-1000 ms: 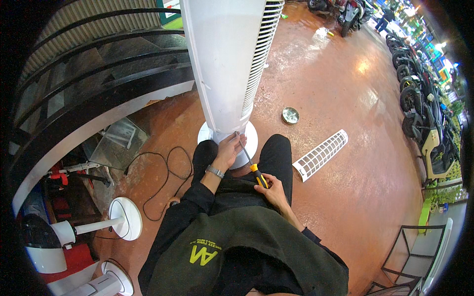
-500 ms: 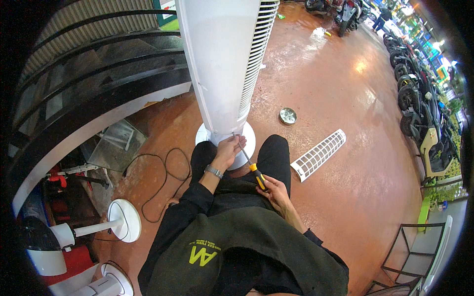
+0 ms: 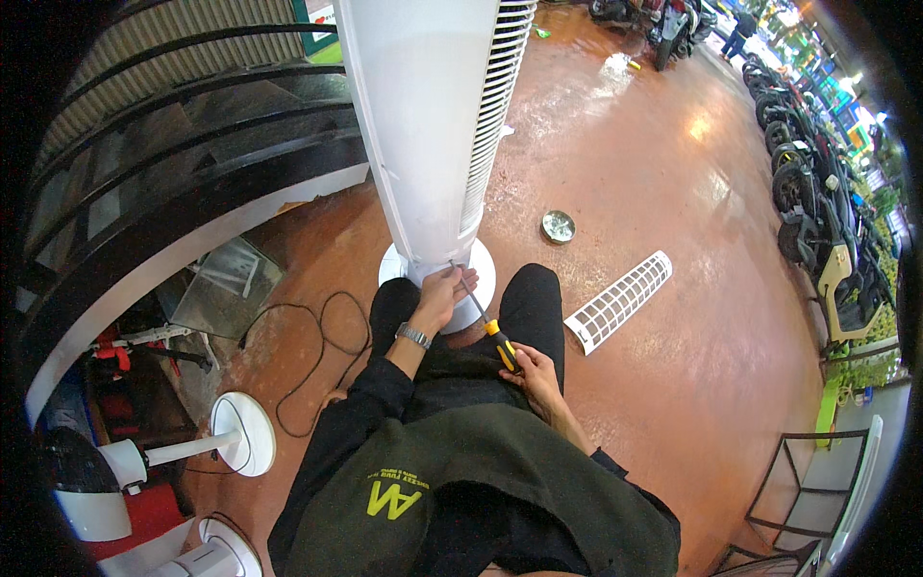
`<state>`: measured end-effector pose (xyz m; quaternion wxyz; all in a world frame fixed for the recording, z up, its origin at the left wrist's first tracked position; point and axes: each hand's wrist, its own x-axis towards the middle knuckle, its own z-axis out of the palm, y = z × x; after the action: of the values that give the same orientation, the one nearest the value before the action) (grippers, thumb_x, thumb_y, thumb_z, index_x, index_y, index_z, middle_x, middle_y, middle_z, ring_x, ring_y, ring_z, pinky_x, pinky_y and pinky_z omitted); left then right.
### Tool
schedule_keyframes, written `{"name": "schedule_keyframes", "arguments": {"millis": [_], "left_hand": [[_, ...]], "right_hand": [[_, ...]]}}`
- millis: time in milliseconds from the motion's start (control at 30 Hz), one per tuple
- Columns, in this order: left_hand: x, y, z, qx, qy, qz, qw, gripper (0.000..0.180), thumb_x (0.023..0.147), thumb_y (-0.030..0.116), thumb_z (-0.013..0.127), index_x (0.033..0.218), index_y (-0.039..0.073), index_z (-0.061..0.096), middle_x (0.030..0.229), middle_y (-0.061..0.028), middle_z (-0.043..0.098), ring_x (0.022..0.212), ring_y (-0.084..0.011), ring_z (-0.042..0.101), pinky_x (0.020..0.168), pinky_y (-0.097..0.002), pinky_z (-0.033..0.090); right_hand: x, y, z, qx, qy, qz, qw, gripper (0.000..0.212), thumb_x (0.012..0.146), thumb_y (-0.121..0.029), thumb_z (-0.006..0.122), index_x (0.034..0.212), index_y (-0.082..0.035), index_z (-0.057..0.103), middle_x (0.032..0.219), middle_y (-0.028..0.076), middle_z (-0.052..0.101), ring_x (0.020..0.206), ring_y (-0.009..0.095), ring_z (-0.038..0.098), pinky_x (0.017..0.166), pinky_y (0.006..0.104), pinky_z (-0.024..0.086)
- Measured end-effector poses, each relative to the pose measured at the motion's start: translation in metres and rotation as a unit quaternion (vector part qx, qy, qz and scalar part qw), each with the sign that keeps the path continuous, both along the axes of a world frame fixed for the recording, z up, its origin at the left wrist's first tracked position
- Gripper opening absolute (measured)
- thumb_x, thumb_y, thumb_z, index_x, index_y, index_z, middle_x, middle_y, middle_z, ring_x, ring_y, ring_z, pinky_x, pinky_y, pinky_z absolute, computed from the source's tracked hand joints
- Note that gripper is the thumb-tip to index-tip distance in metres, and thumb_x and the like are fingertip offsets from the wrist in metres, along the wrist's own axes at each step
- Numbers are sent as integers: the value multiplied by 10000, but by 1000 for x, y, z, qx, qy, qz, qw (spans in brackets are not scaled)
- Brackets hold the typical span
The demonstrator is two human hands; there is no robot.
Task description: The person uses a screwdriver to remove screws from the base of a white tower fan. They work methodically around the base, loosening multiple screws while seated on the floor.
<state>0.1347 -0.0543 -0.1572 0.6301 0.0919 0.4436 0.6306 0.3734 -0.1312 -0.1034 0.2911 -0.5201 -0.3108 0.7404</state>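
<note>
A tall white tower fan with slats down its right side stands upright on a round white base. My right hand is closed round the yellow and black handle of a screwdriver. Its metal shaft slants up and left to the fan's lower front. Close to the tip, my left hand has its thumb and fingers at the shaft, against the fan; the tip itself is hard to make out. A watch is on my left wrist.
A white curved grille and a small round dish lie on the reddish floor to the right. Left of my legs are a looped black cable and a white pedestal fan lying over. Parked motorcycles line the far right.
The whole view has shifted slightly, with the fan a little further left in it. Both hands and the screwdriver keep nearly the same pose.
</note>
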Motion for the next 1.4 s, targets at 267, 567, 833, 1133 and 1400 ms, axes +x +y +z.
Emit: {"name": "schedule_keyframes", "arguments": {"millis": [267,567,833,1133,1400], "left_hand": [[-4,-1,4,-9,54,-13,998,279,1009,95,468,1220,-87,479,1180,-238,601,1078,-315,630,957,-407,535],[-2,1,3,12,-19,5,1000,235,997,82,487,1172,-73,509,1151,-197,610,1068,-294,631,960,-404,533],[-3,4,1,-12,24,5,1000,269,1007,82,461,1207,-98,466,1173,-242,604,1089,-325,626,962,-404,534],[-3,-4,6,25,-14,-16,999,279,1018,93,440,1244,-71,449,1239,-266,572,1141,-346,601,989,-424,516],[1,-6,0,34,-14,-28,999,346,1021,88,428,1312,-94,392,1246,-292,553,1153,-353,591,991,-416,519]], "right_hand": [[-3,-9,-10,184,-141,37,972,430,823,-75,740,1203,58,587,1081,135,653,920,213,658,797,300,535],[-4,-7,-2,5,18,-39,999,365,958,-112,588,1267,71,531,1194,162,597,988,234,648,815,345,572],[-7,-7,-8,52,0,-8,999,350,961,-92,575,1268,74,542,1175,146,622,989,200,637,821,322,556],[-6,-6,0,-6,8,12,1000,389,970,-102,565,1310,77,503,1149,130,628,960,184,634,834,311,556],[-3,-10,4,-31,16,-2,999,380,970,-78,550,1310,83,498,1183,144,611,988,198,628,860,327,557]]}}
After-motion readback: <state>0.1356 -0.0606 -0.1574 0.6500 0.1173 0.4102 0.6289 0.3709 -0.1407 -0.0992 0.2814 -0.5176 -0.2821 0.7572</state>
